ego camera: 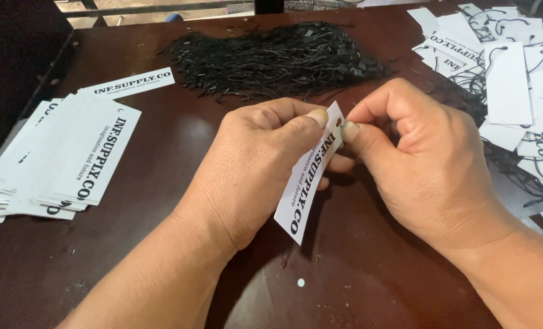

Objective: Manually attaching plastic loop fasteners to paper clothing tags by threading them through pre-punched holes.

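Observation:
My left hand [253, 164] pinches a white rectangular paper tag [308, 183] with black print, holding it upright over the dark brown table [161, 140]. A small hole sits at the tag's top end. My right hand [424, 158] has thumb and fingertips closed at that top end, right by the hole. Whether a string lies between the right fingers is hidden. A heap of black strings [271, 58] lies just beyond both hands.
A fanned stack of white printed tags [58, 158] lies at the left, with one loose tag [134, 83] behind it. At the right is a pile of white tags with black strings attached [515, 79]. A dark edge borders the table's far left.

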